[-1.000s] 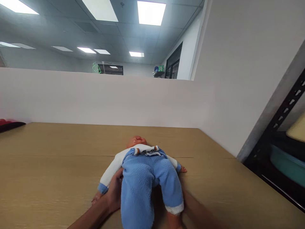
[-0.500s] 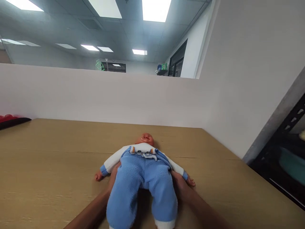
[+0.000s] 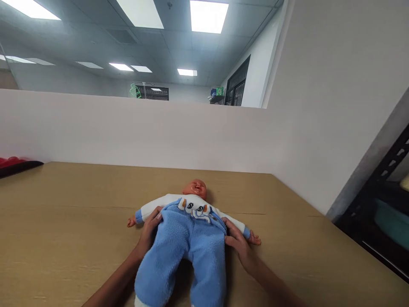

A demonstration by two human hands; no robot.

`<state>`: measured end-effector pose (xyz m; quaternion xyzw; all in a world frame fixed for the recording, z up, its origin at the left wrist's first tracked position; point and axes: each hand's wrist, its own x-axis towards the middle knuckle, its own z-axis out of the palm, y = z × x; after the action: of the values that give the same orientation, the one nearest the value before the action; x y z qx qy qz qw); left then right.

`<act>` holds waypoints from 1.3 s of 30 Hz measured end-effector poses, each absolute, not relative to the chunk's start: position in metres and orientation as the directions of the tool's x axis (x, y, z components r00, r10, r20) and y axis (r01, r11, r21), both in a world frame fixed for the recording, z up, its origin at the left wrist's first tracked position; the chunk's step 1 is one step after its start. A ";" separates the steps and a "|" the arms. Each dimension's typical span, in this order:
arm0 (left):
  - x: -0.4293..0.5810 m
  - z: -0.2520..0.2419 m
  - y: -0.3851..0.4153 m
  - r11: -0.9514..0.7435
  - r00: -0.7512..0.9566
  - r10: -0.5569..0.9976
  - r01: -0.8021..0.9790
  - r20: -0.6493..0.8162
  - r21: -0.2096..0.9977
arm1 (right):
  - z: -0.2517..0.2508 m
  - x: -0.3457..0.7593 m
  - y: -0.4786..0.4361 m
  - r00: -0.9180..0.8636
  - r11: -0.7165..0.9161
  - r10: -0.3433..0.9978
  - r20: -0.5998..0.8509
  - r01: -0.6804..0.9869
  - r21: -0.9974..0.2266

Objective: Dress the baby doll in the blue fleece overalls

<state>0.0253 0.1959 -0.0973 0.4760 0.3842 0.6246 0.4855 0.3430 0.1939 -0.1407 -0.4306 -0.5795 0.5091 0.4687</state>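
Note:
A baby doll (image 3: 188, 230) in a blue fleece romper with white sleeves lies on its back on the wooden table (image 3: 64, 221), head pointing away from me. My left hand (image 3: 149, 232) grips the doll's left side at the waist. On the other side my right hand (image 3: 238, 246) holds the doll's flank just below its outstretched arm. Both hands press against the blue fabric, with the legs hanging toward me.
A white partition wall (image 3: 128, 132) runs along the table's far edge and right side. A dark tray with red items (image 3: 14, 165) sits at the far left. A black metal shelf (image 3: 377, 204) stands at the right.
Both hands slid up from the doll's legs to its waist. The doll shifted slightly away from me and its arms now lie spread out.

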 end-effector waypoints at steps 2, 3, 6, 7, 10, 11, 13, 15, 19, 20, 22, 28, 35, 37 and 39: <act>0.029 -0.093 0.192 -0.256 -0.060 0.967 -0.258 0.249 0.932 | -0.132 0.342 0.194 -0.236 0.164 0.959 0.156 0.016 -0.986; 0.030 -0.090 0.189 -0.242 -0.062 0.970 -0.276 0.233 0.930 | -0.125 0.340 0.194 -0.267 0.203 0.945 0.190 0.019 -0.979; 0.034 -0.085 0.183 -0.119 -0.056 0.993 -0.344 0.106 0.932 | -0.106 0.332 0.197 -0.255 0.306 0.927 0.274 0.095 -0.947; 0.034 -0.085 0.182 -0.086 -0.055 0.996 -0.350 0.071 0.933 | -0.102 0.329 0.199 -0.206 0.309 0.938 0.281 0.122 -0.943; 0.037 -0.088 0.182 -0.077 -0.112 0.993 -0.333 0.042 0.940 | -0.099 0.321 0.211 -0.123 0.304 0.951 0.285 0.180 -0.936; 0.038 -0.090 0.183 -0.089 -0.118 0.992 -0.321 0.054 0.943 | -0.100 0.319 0.217 -0.133 0.300 0.951 0.279 0.183 -0.936; 0.039 -0.094 0.184 -0.112 -0.089 0.992 -0.296 0.089 0.949 | -0.102 0.315 0.229 -0.187 0.296 0.947 0.262 0.186 -0.937; 0.039 -0.096 0.186 -0.108 -0.044 0.994 -0.282 0.099 0.953 | -0.104 0.313 0.239 -0.256 0.283 0.939 0.232 0.185 -0.941; 0.035 -0.094 0.188 -0.039 0.083 0.994 -0.295 0.067 0.955 | -0.102 0.315 0.248 -0.395 0.215 0.910 0.124 0.195 -0.957; 0.034 -0.092 0.189 -0.034 0.131 0.989 -0.279 0.073 0.960 | -0.101 0.318 0.248 -0.429 0.201 0.898 0.101 0.194 -0.960; 0.033 -0.091 0.189 -0.064 0.191 0.976 -0.229 0.109 0.971 | -0.100 0.322 0.245 -0.477 0.188 0.875 0.081 0.182 -0.965; 0.044 -0.091 0.182 -0.304 -0.107 0.943 0.111 0.315 0.946 | -0.108 0.323 0.244 -0.399 0.278 0.902 0.166 0.243 -0.929; 0.042 -0.104 0.188 -0.362 -0.002 0.930 0.163 0.367 0.918 | -0.098 0.314 0.241 -0.298 0.429 0.900 0.318 0.478 -0.766; 0.042 -0.107 0.189 -0.344 0.008 0.938 0.153 0.347 0.926 | -0.097 0.312 0.236 -0.255 0.430 0.903 0.346 0.532 -0.730; 0.045 -0.107 0.188 -0.339 0.007 0.940 0.148 0.342 0.929 | -0.099 0.309 0.231 -0.194 0.404 0.912 0.362 0.585 -0.704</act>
<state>0.0452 0.1883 -0.1070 0.6096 0.4459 0.5458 0.3628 0.3092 0.2307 -0.0988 -0.5034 -0.7432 0.2114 0.3867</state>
